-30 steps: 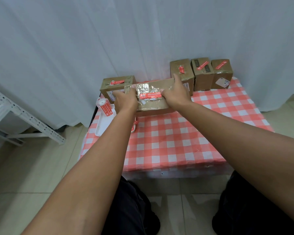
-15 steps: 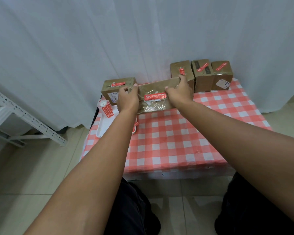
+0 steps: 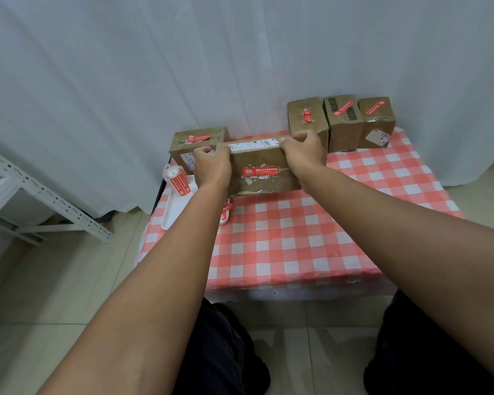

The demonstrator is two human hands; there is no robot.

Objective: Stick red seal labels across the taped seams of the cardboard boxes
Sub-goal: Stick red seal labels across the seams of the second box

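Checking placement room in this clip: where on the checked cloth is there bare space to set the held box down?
The near and right cloth is bare, from the held box to the front edge. The back is crowded: one sealed box left, three boxes right. The left edge holds a label roll and white tray.
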